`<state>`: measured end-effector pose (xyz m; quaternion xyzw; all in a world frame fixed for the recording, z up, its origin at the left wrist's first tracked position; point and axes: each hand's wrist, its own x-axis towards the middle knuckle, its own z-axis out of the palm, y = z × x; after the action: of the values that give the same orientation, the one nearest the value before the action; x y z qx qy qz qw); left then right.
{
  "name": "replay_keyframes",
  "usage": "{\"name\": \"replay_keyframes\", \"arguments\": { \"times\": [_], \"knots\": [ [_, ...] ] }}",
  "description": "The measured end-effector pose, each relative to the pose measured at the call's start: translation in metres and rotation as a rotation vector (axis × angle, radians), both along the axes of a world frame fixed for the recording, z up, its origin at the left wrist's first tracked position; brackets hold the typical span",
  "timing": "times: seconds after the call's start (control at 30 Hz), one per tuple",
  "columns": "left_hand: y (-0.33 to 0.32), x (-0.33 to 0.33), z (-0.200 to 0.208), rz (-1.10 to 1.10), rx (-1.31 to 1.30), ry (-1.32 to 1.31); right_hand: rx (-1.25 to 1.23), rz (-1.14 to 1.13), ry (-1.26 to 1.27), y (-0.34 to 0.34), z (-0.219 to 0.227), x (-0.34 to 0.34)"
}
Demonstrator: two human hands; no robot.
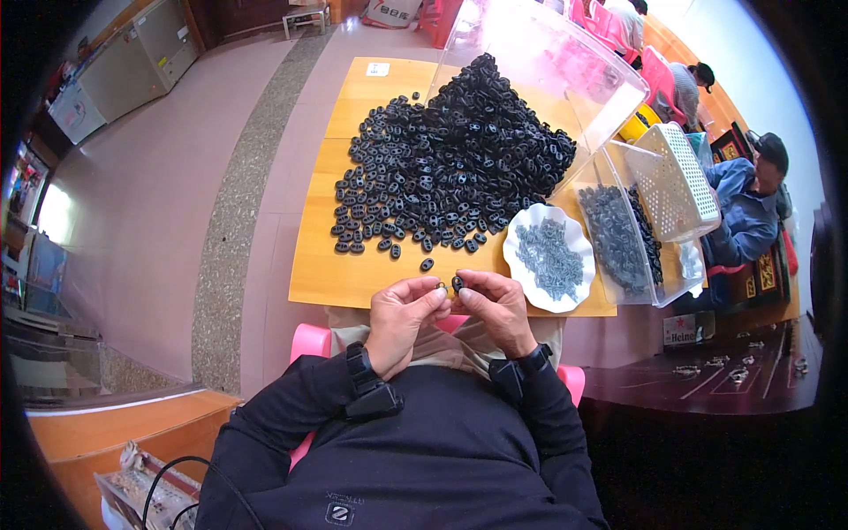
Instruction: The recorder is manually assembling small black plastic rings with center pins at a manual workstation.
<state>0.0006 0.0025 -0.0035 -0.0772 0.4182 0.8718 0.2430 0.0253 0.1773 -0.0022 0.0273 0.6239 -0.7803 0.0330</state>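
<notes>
This place seems to be a small assembly workshop. On the wooden table (318,269) there is a large heap of black parts (495,141), and to the right of this table other people (740,199) are sitting.

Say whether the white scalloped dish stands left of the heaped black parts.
No, the white dish stands on the table's right side, right of the black parts.

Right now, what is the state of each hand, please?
Left hand: closed, pinching a tiny piece, too small to identify.
Right hand: closed, holding a black piece.
</notes>
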Motion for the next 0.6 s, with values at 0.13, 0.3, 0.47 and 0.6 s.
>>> {"name": "replay_keyframes", "arguments": {
  "times": [0.13, 0.3, 0.47, 0.6],
  "knots": [
    [-0.0001, 0.0003, 0.0009, 0.008, 0.019, -0.002, 0.006, 0.000, -0.012, -0.0001, 0.0001, -0.0001],
    [0.0007, 0.0007, 0.0002, 0.015, 0.011, 0.001, 0.008, -0.001, -0.009, -0.0002, -0.0005, -0.0002],
    [0.0008, 0.0006, -0.0002, 0.011, 0.008, 0.004, 0.030, -0.001, -0.004, -0.0002, -0.0010, -0.0004],
    [0.0002, 0.0003, -0.0005, 0.005, -0.004, 0.007, 0.023, 0.005, -0.009, -0.0003, -0.0003, -0.0004]
  ]
}}
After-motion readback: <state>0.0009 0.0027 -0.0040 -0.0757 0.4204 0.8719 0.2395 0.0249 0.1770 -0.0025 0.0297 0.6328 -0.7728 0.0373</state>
